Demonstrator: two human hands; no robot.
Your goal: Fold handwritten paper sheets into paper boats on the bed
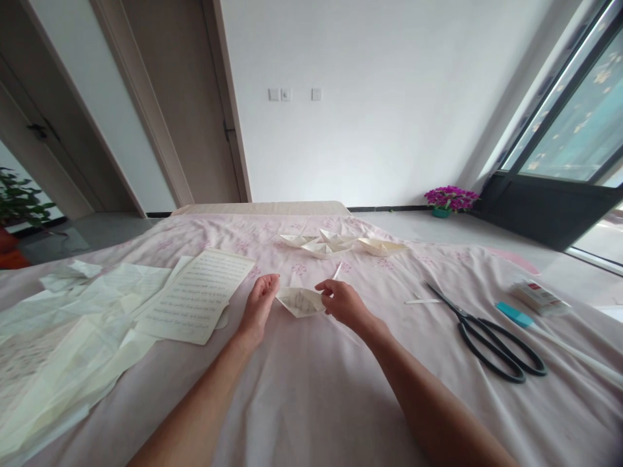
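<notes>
Between my hands is a small folded paper boat [300, 302] of cream paper, with faint writing on it. My left hand [260, 305] has its fingers curled together at the boat's left tip; part of the grip is hidden. At the other end, my right hand [344, 303] pinches the boat's right tip between thumb and fingers. A thin white paper strip [337, 271] lies just beyond my right hand. Farther back sit several finished-looking paper boats, among them a white one [327, 248] and a yellower one [382, 247].
Handwritten sheets [202, 295] and crumpled pale paper [92, 337] cover the left side. To the right lie black-handled scissors [501, 350], another paper strip [423, 301], a blue-ended tool [514, 314] and a small packet [539, 297]. The pink cloth [292, 402] has wrinkles.
</notes>
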